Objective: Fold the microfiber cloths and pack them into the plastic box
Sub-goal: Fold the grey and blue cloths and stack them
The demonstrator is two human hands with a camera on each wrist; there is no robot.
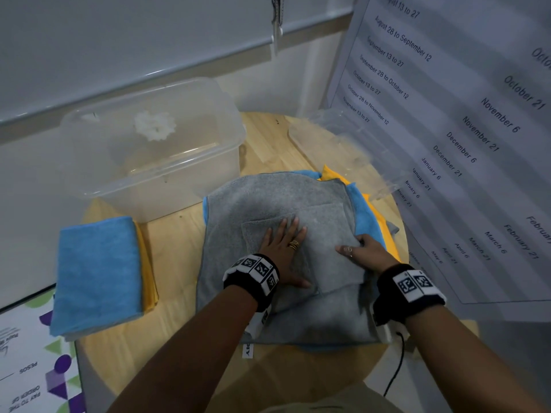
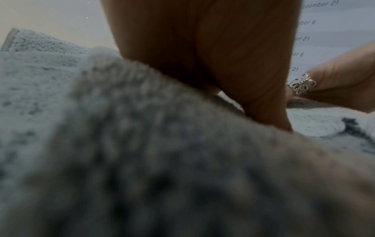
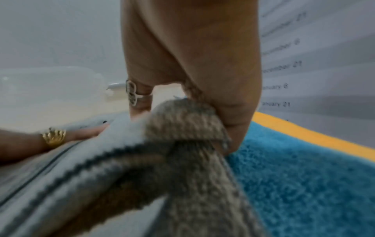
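1. Head view: the grey cloth (image 1: 325, 231) lies folded on top of the pile (image 1: 235, 204) at the middle of the round table (image 1: 176, 234); its long axis runs from the near edge toward the far right; the left hand (image 1: 283, 248) lies flat on it, fingers straight and pointing away; the right hand (image 1: 366, 248) pinches its right edge, thumb on top; the clear box (image 1: 155, 150) stands at the far left, just beyond the pile, with no cloth in it; its lid (image 1: 343, 144) leans at the far right against a date chart (image 1: 462, 129); a folded stack (image 1: 98, 272), blue over yellow, lies at the left, apart from the pile; blue and yellow cloths jut from under the pile's right side.

2. Left wrist view: blurred grey cloth (image 2: 142, 160) fills the frame; the left hand (image 2: 213, 56) presses down on it; the right hand (image 2: 334, 86), ringed, shows at the right edge, fingers bent to the cloth.

3. Right wrist view: the right hand (image 3: 192, 56) grips a bunched fold of grey cloth (image 3: 182, 136) between thumb and fingers; the left hand (image 3: 61, 137), with a gold ring, lies flat to the left; a blue cloth (image 3: 304, 176) lies beneath, a yellow one (image 3: 304, 129) edging it; the box (image 3: 50, 89) is blurred behind.
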